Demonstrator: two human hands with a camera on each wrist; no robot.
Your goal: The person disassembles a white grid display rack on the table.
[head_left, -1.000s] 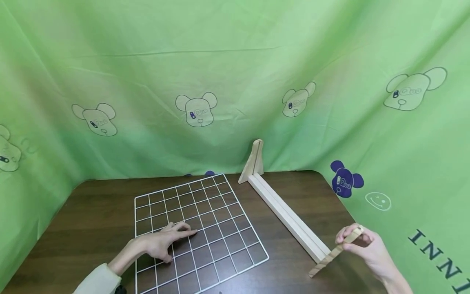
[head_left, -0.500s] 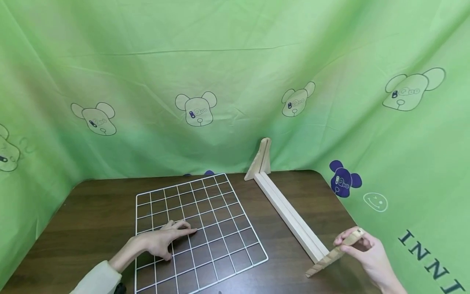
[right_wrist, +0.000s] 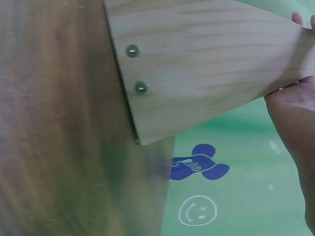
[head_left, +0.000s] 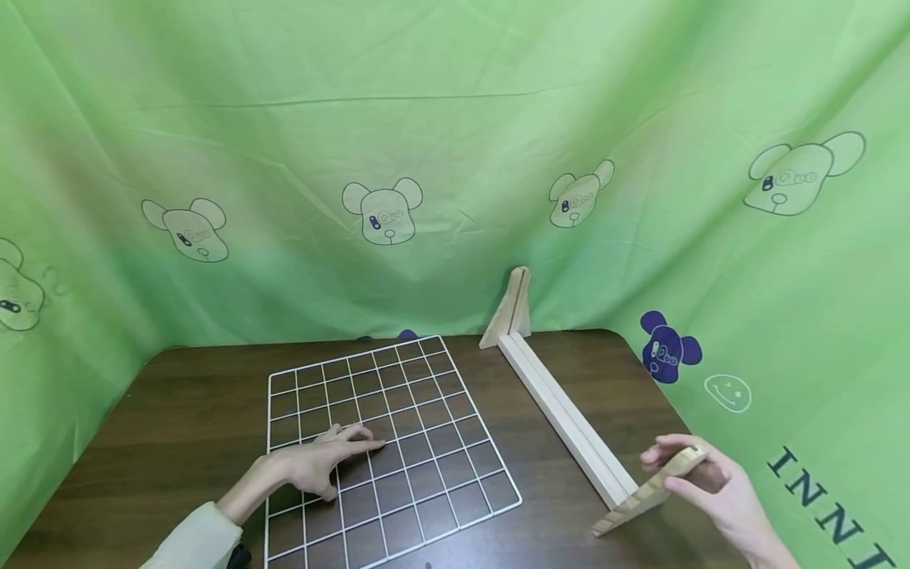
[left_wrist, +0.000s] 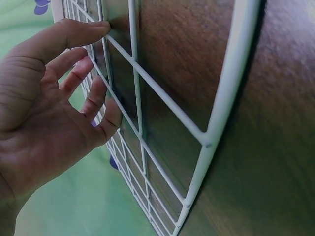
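Observation:
A white wire grid panel (head_left: 394, 466) lies on the table, left of centre. My left hand (head_left: 313, 466) rests on it with the fingers spread; in the left wrist view the thumb (left_wrist: 88, 33) and fingertips touch the wires. To the right stands a wooden stand, its long pale grooved bar (head_left: 562, 415) joining two tapered end pieces. The far end piece (head_left: 510, 312) is upright by the curtain. My right hand (head_left: 718, 482) holds the narrow top of the near end piece (head_left: 643, 498), thumb on one side, fingers on the other. Two round screw heads show on its face in the right wrist view.
The brown wooden table (head_left: 178, 419) has a rounded far right corner. A green curtain (head_left: 455, 142) with printed bear heads hangs behind and along both sides of the table.
The stand's far end has swung to the right, while its near end has barely moved. My right fingers have loosened slightly on the near end piece. My left hand stays on the panel.

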